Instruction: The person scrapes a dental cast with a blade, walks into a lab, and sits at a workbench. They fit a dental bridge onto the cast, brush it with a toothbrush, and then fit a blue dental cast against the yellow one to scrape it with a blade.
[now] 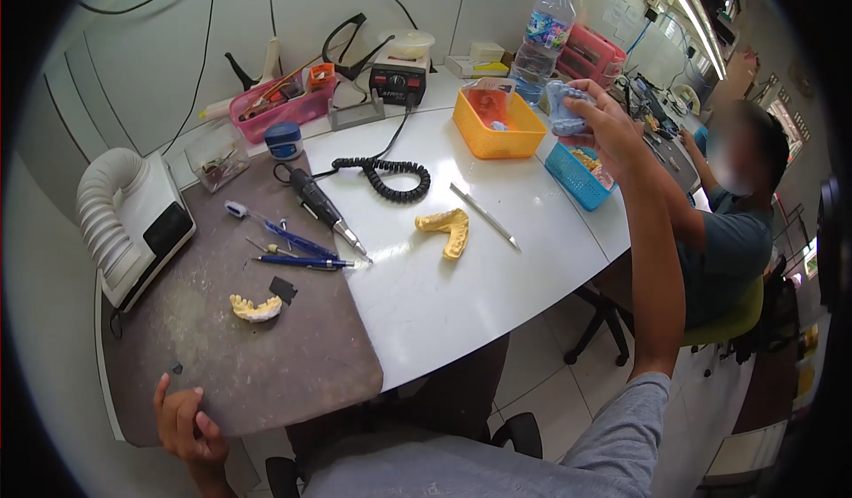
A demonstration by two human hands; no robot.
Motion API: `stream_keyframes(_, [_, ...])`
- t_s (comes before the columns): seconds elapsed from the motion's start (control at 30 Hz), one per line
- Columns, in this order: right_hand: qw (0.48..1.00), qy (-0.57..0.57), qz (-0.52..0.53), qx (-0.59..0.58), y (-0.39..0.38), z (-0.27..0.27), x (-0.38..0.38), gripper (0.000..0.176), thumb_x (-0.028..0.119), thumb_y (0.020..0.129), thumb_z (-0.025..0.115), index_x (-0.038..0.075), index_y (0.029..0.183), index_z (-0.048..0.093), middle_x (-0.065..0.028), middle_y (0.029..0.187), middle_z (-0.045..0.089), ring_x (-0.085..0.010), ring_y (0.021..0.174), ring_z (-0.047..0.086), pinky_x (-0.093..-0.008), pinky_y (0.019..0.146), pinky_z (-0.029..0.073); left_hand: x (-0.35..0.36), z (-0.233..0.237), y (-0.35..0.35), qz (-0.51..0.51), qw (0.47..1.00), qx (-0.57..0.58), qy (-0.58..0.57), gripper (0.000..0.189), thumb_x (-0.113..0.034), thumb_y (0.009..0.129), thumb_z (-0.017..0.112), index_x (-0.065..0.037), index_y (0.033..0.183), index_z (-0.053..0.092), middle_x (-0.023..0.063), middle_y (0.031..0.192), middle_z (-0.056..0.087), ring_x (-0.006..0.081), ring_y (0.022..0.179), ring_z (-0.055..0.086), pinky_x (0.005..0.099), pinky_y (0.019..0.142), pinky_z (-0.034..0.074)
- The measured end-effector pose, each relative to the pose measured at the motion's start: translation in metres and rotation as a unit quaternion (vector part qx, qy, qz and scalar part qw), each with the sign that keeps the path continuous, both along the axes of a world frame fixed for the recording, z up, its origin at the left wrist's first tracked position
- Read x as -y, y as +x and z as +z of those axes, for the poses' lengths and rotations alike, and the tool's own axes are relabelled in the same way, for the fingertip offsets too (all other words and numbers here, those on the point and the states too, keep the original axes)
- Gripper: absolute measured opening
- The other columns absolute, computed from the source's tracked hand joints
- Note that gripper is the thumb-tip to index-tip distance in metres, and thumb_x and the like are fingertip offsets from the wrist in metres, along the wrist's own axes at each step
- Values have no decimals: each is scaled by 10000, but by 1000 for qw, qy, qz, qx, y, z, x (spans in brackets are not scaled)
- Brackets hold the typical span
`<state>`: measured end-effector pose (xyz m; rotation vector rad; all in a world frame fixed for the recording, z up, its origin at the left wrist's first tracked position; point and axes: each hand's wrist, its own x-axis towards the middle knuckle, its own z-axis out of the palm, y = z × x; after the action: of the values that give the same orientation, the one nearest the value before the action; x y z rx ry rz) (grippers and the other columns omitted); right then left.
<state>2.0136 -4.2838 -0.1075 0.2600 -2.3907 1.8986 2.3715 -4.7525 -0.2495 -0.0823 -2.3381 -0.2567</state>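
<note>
My right hand [609, 123] is raised at the right, fingers closed around a blue dental cast [566, 112] with tooth shapes along it. Beneath it are a yellow basket [501, 145] and a blue basket [575, 180] with yellowish pieces inside. My left hand [188, 422] rests at the front left table edge, fingers apart and slightly bent, holding nothing. Nearest to that hand, on the brown mat, lies a small yellow dental cast [255, 310] beside a dark square piece [283, 289]. Another yellow dental cast [448, 229] lies on the white tabletop.
A handpiece [321, 205] with a coiled cord, a knife-like tool [485, 217], a toothbrush [266, 223] and a blue pen [302, 262] lie mid-table. A hose unit [133, 223] stands left; a water bottle [544, 41] at the back. A co-worker [732, 241] sits right.
</note>
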Motion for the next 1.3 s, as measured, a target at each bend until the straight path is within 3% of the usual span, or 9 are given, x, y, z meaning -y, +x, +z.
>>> stream_keyframes(0.23, [962,-196,116,153,72,-64,-5,289,158,924,546,42,1180,479,-85,968,628,-117,695,587,-235,612,516,-60,105,-74,-232,967,100,16,214,-138,826,606,14,976,624,157,888,623,309,819,613,438,822,501])
stream_keyframes(0.33, [981,-155,52,107,95,-73,7,367,138,892,585,31,1222,465,-80,959,624,-112,722,589,-236,636,503,-87,112,-135,-324,935,141,6,262,-124,802,654,22,1015,611,185,921,619,320,836,612,382,748,496])
stream_keyframes(0.4, [997,2,18,74,107,-74,8,465,96,843,635,21,1259,443,-76,985,607,-104,745,593,-231,641,507,-108,109,-181,-360,920,155,-1,270,-132,822,652,28,1035,606,189,953,617,322,855,613,380,769,489])
stream_keyframes(0.6, [996,62,8,63,127,-74,2,493,108,801,711,-10,1235,509,-80,1019,578,-95,797,593,-213,673,480,-183,72,-291,-441,862,250,-5,321,-123,866,619,25,1147,574,185,1063,605,333,1008,587,413,895,461])
stream_keyframes(0.83, [932,-326,7,158,129,-110,-4,416,208,889,626,-39,1207,520,-75,989,642,-109,900,630,-236,788,514,-214,62,-326,-451,793,407,-44,297,-58,838,600,9,1127,621,195,1003,637,322,994,601,404,907,456])
stream_keyframes(0.97, [898,-402,29,176,124,-124,-6,369,222,921,579,-45,1172,534,-83,982,640,-124,866,634,-243,735,534,-215,68,-328,-445,777,445,-14,217,-63,803,636,20,1001,668,169,909,662,298,906,629,373,823,482])
stream_keyframes(1.1, [892,-417,63,160,124,-117,4,355,217,964,479,-49,1199,489,-214,1109,600,-269,988,642,-324,785,572,-213,67,-329,-438,759,481,12,162,-90,824,643,19,943,654,149,902,665,259,894,633,356,776,487])
stream_keyframes(1.23, [843,-490,115,192,124,-108,12,432,229,981,327,-47,1311,376,-341,1310,440,-439,1151,540,-411,916,541,-207,68,-329,-438,764,473,32,183,-112,836,658,10,971,644,151,899,669,251,832,644,339,754,503])
stream_keyframes(1.3, [836,-499,126,190,126,-104,16,467,225,971,285,-51,1345,336,-348,1341,398,-444,1188,505,-420,945,520,-204,73,-328,-412,754,511,31,210,-138,896,610,6,1049,604,118,919,653,191,876,619,321,786,498])
